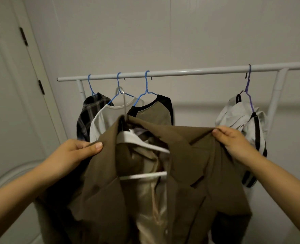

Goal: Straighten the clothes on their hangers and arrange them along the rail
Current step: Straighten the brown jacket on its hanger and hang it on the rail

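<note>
A brown jacket (189,155) with a pale lining hangs in front of me on a white hanger (142,143), off the rail. My left hand (78,152) pinches its left shoulder edge and my right hand (233,140) grips its right shoulder. The white rail (189,72) runs across behind. On it hang a plaid shirt (91,111), a white tee (107,117) and a tan top with black sleeves (156,111), each on a blue hanger. Far right, a crumpled grey-and-black garment (242,120) droops from a purple hanger (248,88).
A white door (10,103) with dark hinges stands at the left. A plain wall is behind the rack. The stretch of rail between the tan top and the purple hanger is bare. The rack's right upright (277,95) stands beside the grey garment.
</note>
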